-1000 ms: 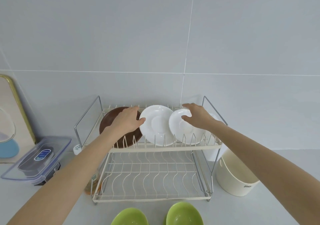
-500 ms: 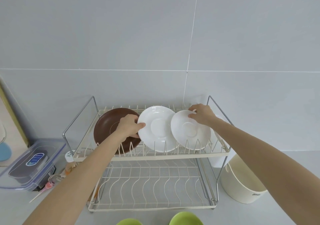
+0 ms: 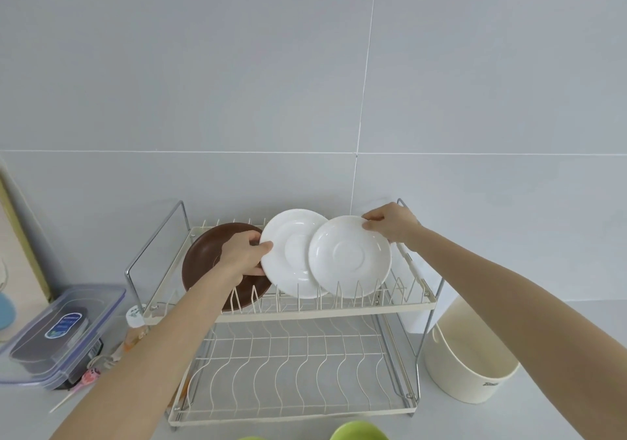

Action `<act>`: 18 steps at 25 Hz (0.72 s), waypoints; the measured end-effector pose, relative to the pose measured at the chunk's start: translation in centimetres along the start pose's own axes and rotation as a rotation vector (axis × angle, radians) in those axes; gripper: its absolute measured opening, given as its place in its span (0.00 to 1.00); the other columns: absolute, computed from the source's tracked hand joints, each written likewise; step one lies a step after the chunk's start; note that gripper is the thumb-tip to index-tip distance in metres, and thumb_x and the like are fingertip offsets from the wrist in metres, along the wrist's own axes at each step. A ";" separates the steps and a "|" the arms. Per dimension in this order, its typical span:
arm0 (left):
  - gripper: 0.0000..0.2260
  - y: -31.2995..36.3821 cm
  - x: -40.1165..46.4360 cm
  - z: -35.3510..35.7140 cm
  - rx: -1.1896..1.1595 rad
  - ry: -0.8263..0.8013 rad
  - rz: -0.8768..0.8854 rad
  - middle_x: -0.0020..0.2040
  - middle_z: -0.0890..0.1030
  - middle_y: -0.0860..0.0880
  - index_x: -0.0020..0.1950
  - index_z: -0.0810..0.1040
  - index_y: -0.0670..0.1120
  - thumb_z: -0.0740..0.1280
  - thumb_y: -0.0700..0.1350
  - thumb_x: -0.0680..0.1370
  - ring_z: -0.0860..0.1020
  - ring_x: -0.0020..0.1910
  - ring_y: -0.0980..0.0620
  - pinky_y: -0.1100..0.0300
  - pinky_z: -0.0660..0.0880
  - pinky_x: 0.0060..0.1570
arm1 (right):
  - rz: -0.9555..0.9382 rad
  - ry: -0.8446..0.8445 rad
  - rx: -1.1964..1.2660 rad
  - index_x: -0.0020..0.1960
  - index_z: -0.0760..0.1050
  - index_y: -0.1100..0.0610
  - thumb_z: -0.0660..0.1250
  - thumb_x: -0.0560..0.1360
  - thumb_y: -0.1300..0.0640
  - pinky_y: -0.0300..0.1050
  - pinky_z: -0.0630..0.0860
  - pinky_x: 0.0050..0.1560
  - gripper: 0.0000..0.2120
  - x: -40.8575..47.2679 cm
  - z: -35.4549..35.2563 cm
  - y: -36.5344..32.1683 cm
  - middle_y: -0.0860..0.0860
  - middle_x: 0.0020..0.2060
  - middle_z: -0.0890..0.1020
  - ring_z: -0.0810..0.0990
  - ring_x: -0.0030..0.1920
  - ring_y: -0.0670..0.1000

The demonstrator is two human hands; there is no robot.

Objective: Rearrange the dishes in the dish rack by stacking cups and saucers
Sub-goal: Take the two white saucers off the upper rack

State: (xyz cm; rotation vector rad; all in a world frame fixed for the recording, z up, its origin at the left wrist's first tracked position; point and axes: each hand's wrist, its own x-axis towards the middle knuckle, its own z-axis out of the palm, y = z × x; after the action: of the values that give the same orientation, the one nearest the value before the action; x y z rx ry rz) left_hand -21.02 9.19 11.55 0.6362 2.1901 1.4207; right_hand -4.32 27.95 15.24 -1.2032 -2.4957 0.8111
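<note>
While both saucers stand on the dish rack's (image 3: 325, 309) top tier, left hand (image 3: 245, 257) pinches the left saucer (image 3: 288, 253), right hand (image 3: 390, 224) grips the right saucer (image 3: 349, 256); container (image 3: 62, 334) label unreadable.

There are two white saucers (image 3: 296, 253) (image 3: 350, 256) and one brown plate (image 3: 207, 256), all on the top shelf of one dish rack (image 3: 295, 314) with two shelves. Two hands (image 3: 242, 256) (image 3: 390, 221) show, one on each saucer. On the desk (image 3: 509, 419) sit two green bowls (image 3: 359, 431) (image 3: 251, 438), one cream bucket (image 3: 470, 368) and one clear box (image 3: 57, 334).
</note>
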 end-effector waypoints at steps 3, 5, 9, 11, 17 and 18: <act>0.11 0.8 -0.7 -1.3 -0.088 0.017 -0.013 0.60 0.77 0.38 0.58 0.74 0.39 0.64 0.40 0.76 0.79 0.53 0.41 0.55 0.80 0.44 | 0.025 0.078 0.183 0.56 0.80 0.51 0.64 0.74 0.56 0.48 0.78 0.58 0.13 -0.6 -0.6 -1.4 0.50 0.43 0.79 0.77 0.42 0.54; 0.16 1.5 -1.4 -2.1 -0.156 0.006 -0.013 0.60 0.77 0.38 0.64 0.71 0.38 0.63 0.40 0.77 0.78 0.52 0.42 0.53 0.77 0.47 | 0.050 0.118 0.352 0.56 0.80 0.54 0.65 0.74 0.59 0.48 0.79 0.57 0.12 -1.5 -1.6 -2.4 0.51 0.44 0.79 0.79 0.43 0.54; 0.15 2.9 -4.3 -2.8 -0.295 -0.002 0.002 0.53 0.75 0.42 0.64 0.70 0.37 0.62 0.39 0.78 0.77 0.49 0.44 0.53 0.75 0.48 | 0.087 0.082 0.603 0.59 0.78 0.60 0.66 0.74 0.63 0.42 0.80 0.42 0.14 -4.3 -3.3 -3.0 0.55 0.49 0.79 0.79 0.44 0.55; 0.15 3.1 -6.2 -3.0 -0.330 0.000 0.007 0.53 0.75 0.42 0.64 0.70 0.37 0.62 0.38 0.78 0.76 0.49 0.44 0.53 0.75 0.49 | 0.099 0.074 0.710 0.60 0.77 0.62 0.66 0.73 0.64 0.45 0.78 0.46 0.15 -6.1 -3.8 -2.5 0.57 0.51 0.78 0.79 0.46 0.56; 0.09 0.9 -11.3 -3.1 -0.298 -0.028 0.023 0.53 0.77 0.42 0.56 0.74 0.41 0.62 0.40 0.77 0.79 0.39 0.48 0.58 0.80 0.38 | 0.095 0.055 0.793 0.60 0.76 0.63 0.66 0.73 0.64 0.35 0.80 0.31 0.15 -12.6 -4.7 0.3 0.54 0.46 0.79 0.79 0.37 0.51; 0.07 0.3 -12.1 -2.9 -0.300 -0.039 0.018 0.52 0.77 0.42 0.54 0.74 0.41 0.63 0.40 0.77 0.78 0.38 0.49 0.61 0.81 0.33 | 0.101 0.048 0.807 0.59 0.76 0.62 0.66 0.74 0.64 0.34 0.79 0.29 0.14 -13.7 -4.5 0.9 0.52 0.43 0.79 0.79 0.36 0.50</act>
State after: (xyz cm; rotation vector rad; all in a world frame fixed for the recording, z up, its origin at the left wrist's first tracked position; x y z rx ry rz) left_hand -13.11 -0.06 14.38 0.5700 1.8928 1.6874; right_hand 6.85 19.38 18.56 -1.0114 -1.7504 1.5753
